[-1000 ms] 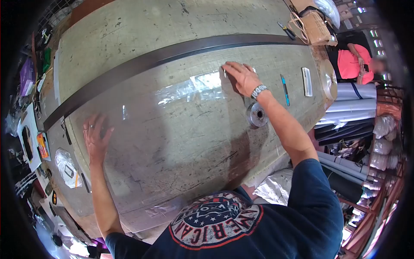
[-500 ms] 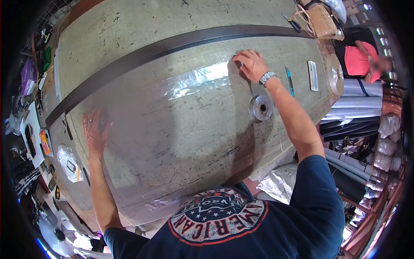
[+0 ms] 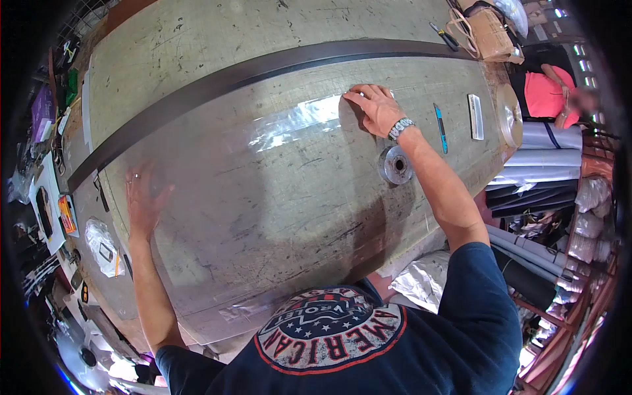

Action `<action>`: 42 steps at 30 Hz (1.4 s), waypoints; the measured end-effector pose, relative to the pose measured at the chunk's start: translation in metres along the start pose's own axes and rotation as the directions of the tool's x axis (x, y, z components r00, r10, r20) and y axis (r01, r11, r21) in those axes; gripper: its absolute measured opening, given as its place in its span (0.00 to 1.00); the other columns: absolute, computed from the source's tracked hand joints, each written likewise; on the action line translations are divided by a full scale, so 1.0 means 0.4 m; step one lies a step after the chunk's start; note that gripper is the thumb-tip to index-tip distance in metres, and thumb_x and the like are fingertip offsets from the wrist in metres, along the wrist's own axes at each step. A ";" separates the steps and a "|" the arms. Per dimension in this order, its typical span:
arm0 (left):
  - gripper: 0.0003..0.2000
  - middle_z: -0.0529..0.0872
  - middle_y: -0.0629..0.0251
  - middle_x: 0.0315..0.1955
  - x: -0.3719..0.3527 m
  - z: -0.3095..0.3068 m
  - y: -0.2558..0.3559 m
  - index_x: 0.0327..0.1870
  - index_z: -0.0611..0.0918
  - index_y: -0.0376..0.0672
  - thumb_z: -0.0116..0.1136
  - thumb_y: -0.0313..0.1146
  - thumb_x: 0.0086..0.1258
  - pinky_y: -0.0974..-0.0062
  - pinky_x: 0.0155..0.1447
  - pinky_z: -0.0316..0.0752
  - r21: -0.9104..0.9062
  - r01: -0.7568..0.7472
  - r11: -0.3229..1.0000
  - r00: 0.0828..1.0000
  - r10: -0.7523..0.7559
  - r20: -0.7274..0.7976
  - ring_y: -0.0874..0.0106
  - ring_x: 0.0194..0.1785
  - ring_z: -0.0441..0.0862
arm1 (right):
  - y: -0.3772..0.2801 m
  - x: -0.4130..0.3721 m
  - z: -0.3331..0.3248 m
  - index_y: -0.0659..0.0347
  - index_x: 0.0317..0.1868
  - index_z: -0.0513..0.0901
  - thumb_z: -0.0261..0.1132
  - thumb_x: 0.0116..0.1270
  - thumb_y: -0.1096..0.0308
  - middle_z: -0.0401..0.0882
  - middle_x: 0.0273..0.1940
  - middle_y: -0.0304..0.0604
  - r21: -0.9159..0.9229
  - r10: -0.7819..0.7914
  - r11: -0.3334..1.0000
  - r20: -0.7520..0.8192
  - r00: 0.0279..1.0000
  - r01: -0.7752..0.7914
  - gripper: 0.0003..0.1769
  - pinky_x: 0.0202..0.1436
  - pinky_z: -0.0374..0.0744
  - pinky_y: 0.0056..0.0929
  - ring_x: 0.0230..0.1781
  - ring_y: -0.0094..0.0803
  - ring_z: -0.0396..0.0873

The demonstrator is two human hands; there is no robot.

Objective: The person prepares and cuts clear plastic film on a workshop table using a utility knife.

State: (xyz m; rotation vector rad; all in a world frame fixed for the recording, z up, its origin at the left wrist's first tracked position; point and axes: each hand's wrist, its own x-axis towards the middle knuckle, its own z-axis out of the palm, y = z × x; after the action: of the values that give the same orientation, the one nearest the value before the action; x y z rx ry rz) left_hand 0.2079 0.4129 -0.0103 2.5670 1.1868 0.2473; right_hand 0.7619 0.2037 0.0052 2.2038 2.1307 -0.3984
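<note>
A clear plastic sheet (image 3: 217, 217) covers much of the worktable, with bright reflections in its upper middle. Toward the left end, my left hand (image 3: 146, 204) lies flat with fingers spread, looking hazy as if seen through the film. My right hand (image 3: 374, 112), with a bracelet on the wrist, rests at the right end of the bright reflection. Its fingers point left, slightly bent, thumb apart; what lies beneath the fingertips is hidden. Just below that hand stands a round metal piece with a centre hole (image 3: 396, 165). A long dark straight bar (image 3: 263, 71) runs across the table beyond both hands.
Right of my right hand lie a blue utility knife (image 3: 440, 128), a white narrow case (image 3: 475, 117) and a tape roll (image 3: 509, 115). A yellow-black cutter (image 3: 444, 36) lies beyond the bar. A person in a pink shirt (image 3: 550, 92) is at far right, near rolled material (image 3: 546, 136).
My right hand has slid a little left and toward me over the sheet. My left hand stays in nearly the same place.
</note>
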 end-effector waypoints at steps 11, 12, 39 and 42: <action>0.30 0.80 0.55 0.63 -0.022 0.008 -0.008 0.67 0.80 0.42 0.76 0.42 0.64 0.53 0.73 0.69 0.005 -0.056 0.998 0.996 0.057 -0.068 0.50 0.68 0.74 | -0.026 -0.028 0.005 0.41 0.80 0.68 0.73 0.55 0.72 0.66 0.79 0.47 0.047 -0.106 0.993 -0.028 0.994 0.108 0.49 0.82 0.63 0.58 0.79 0.48 0.66; 0.31 0.80 0.55 0.63 -0.018 0.004 0.000 0.67 0.80 0.42 0.76 0.42 0.64 0.53 0.73 0.69 -0.007 -0.070 0.997 0.995 0.070 -0.069 0.50 0.68 0.74 | -0.023 -0.018 0.006 0.42 0.81 0.66 0.74 0.54 0.71 0.64 0.80 0.47 0.012 -0.122 0.992 -0.017 0.992 0.122 0.51 0.82 0.63 0.58 0.80 0.49 0.65; 0.36 0.77 0.58 0.73 -0.117 -0.005 -0.014 0.74 0.78 0.46 0.77 0.43 0.64 0.57 0.81 0.66 -0.158 0.071 0.985 0.987 -0.092 -0.132 0.55 0.78 0.70 | -0.060 -0.360 0.111 0.64 0.78 0.68 0.81 0.53 0.36 0.75 0.68 0.63 0.148 0.281 0.954 -0.145 0.949 -0.260 0.61 0.72 0.73 0.55 0.67 0.64 0.73; 0.39 0.79 0.56 0.71 -0.136 0.027 -0.087 0.73 0.78 0.46 0.80 0.43 0.59 0.57 0.81 0.66 -0.115 0.118 0.986 0.977 -0.136 -0.164 0.55 0.77 0.70 | -0.045 -0.366 0.138 0.65 0.78 0.67 0.84 0.52 0.41 0.75 0.67 0.64 0.183 0.342 0.932 -0.152 0.927 -0.314 0.60 0.70 0.74 0.54 0.66 0.64 0.74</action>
State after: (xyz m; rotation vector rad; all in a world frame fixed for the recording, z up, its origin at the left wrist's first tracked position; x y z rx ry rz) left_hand 0.1510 0.3905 -0.0341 2.4072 1.3552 0.4958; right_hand 0.7335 0.0501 -0.0136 2.7227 1.8026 -0.3656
